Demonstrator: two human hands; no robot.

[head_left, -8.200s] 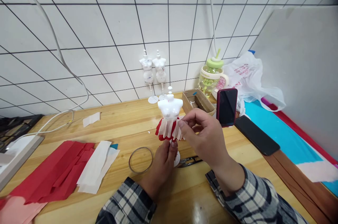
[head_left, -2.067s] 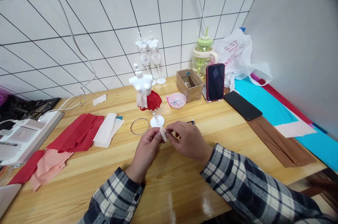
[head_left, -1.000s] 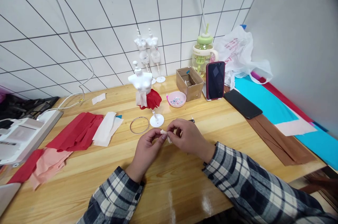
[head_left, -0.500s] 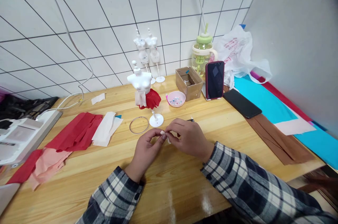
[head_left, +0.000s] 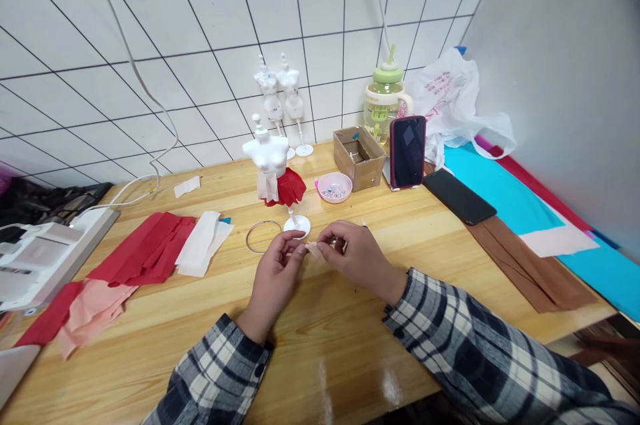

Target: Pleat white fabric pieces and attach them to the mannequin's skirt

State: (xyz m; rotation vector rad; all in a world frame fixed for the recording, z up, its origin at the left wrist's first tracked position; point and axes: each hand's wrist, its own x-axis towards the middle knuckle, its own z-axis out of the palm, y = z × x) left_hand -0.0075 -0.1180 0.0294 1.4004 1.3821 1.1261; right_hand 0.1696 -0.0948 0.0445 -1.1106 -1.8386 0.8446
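Between my two hands is a small piece of pale crepe paper (head_left: 314,251), pinched at both ends. My left hand (head_left: 276,273) has its thumb and fingertips closed on the left end. On the right end, my right hand (head_left: 356,254) grips with thumb and forefinger. Just beyond them stands a small white dress-form mannequin (head_left: 267,154) on a round base. It wears a red ruffled skirt (head_left: 291,187) with a pale strip (head_left: 268,187) over its left part. A thin metal ring (head_left: 248,238) lies left of the base, partly behind my left hand.
Red crepe paper (head_left: 145,248) and white paper (head_left: 203,245) lie left. Behind stand two more mannequins (head_left: 293,101). A pink dish of beads (head_left: 335,178), cardboard box (head_left: 367,168), propped phone (head_left: 407,151), flat black phone (head_left: 460,197) and green-lidded jug (head_left: 385,101) are right.
Earlier, my hands were at the mannequin's skirt; it now stands farther back. Since then they hold a separate pale piece, and in the last half second their fingertips have spread slightly, showing more of it.
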